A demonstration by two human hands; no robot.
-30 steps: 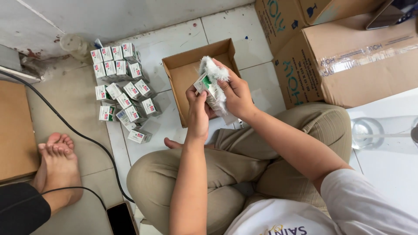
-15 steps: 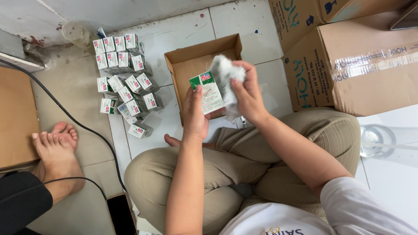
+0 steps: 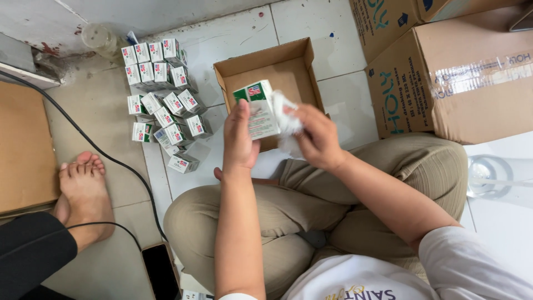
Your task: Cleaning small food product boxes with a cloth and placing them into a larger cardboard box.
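Head view. We sit cross-legged on the tiled floor (image 3: 344, 44). Our left hand (image 3: 240, 139) is clamped round a small white-and-green carton (image 3: 256, 111), held upright over the lap at chest height, so that its printed face is turned to us and its side is free. Our right hand (image 3: 317, 139) is closed on a crumpled white cloth (image 3: 286, 111), which presses against the carton's right side; the grip looks suited to wiping, the left steadying while the right rubs.

Just beyond the hands lies an open tray box (image 3: 272, 69), brown card, flaps up, no cartons visible inside; it sits within easy reach.

To the left, on the floor, stands a stack of like cartons (image 3: 161, 89): we count about eighteen, top rows neat, lower ones tumbled. One carton in hand.

Large brown boxes (image 3: 455, 83): two, at upper right, one taped shut.

Another person's bare feet (image 3: 83, 189) rest at far left, beside a black cable (image 3: 111, 161). One phone (image 3: 161, 272) lies by our knee. One clear bottle (image 3: 100, 38) lies against the wall.
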